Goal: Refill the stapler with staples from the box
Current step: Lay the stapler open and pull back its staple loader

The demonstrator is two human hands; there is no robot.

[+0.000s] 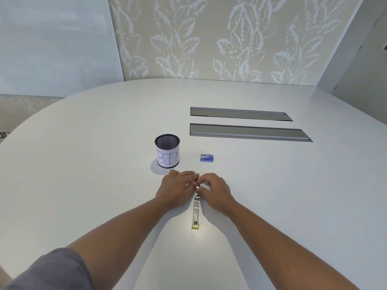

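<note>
A stapler [196,212] lies opened flat on the white table [83,164], its metal channel facing up and its yellow end toward me. My left hand [178,188] and my right hand [213,190] meet over its far end, fingers pinched around the metal part there. What sits between the fingertips is too small to make out. The far half of the stapler is hidden under my hands. A small blue staple box [207,158] rests on the table just beyond my right hand, untouched.
A black mesh cup with a paper label reading BIN [167,151] stands beyond my left hand. Two long grey cable hatches [247,132] are set into the table farther back on the right. A leaf-patterned wall rises behind the table.
</note>
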